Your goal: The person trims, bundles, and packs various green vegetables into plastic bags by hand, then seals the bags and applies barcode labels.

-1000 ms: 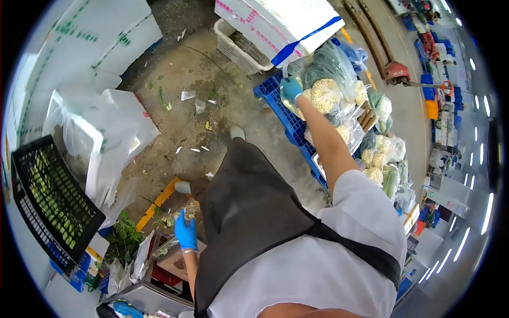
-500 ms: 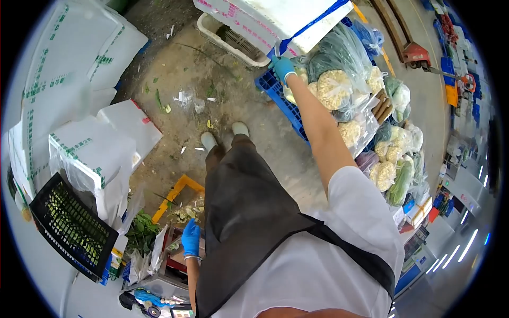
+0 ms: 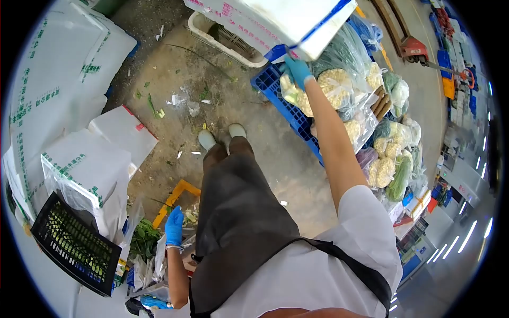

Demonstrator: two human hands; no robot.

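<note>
Blue-gloved right hand: reaches to the upper centre of the frame, fingers bent at the near corner of a white foam box, beside the end of its blue tape; whether it grips the tape or a small tool cannot be told.
Left hand: also gloved in blue, hangs loosely open at lower left, near a leafy green bunch.
Taped box: at the top of the frame, pink lettering along its side, upper edge cut off.
Hard to see: the right fingertips are partly masked by the hand itself; the far right background is curved and blurred; clutter at the bottom left is difficult to identify.
White basket: beside the taped box, partly covered by it, something dark green within.
Clear bag: filled with pale, knobbly produce, among other bags around the blue pallet.
Black crate: tilted at lower left, green produce showing through its slots.
</note>
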